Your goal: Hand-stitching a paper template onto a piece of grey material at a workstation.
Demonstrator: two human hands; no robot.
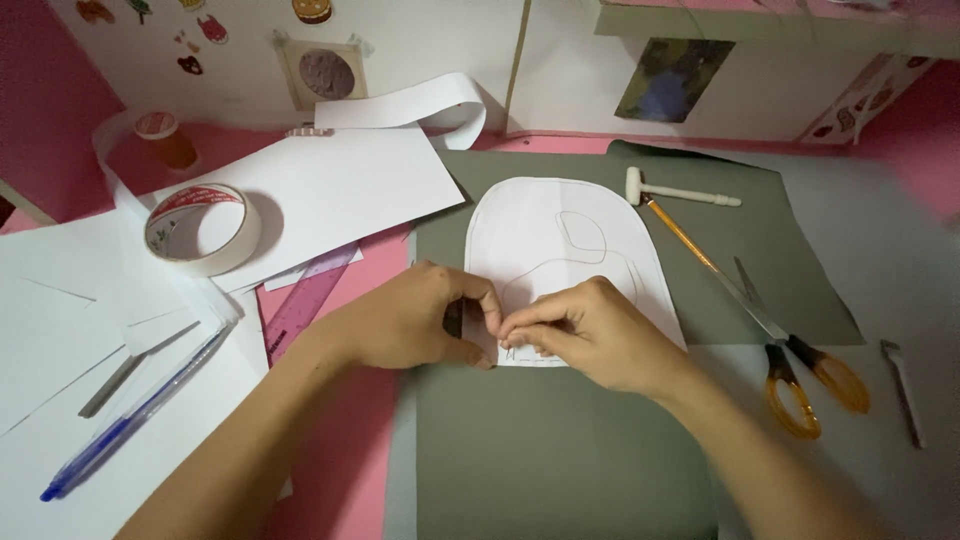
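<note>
A white paper cutout (560, 250), rounded at the top and marked with a thin drawn line, is being held flat on the grey mat (560, 460), near the mat's middle. Its lower edge is being pinched from both sides: the left hand (410, 320) is closed on the lower left corner with thumb and fingers pressed together, and the right hand (590, 335) is gripping the same edge just beside it, fingertips meeting the left's. This two-sided pinch is probably being used so that the thin sheet is kept from sliding or buckling while a small spot on the edge is being worked.

Scissors (790, 365) are lying open at the mat's right edge, within reach. A roll of tape (200, 228) is resting on white sheets (330, 190) left of the mat, and a blue pen (130, 420) is lying further left.
</note>
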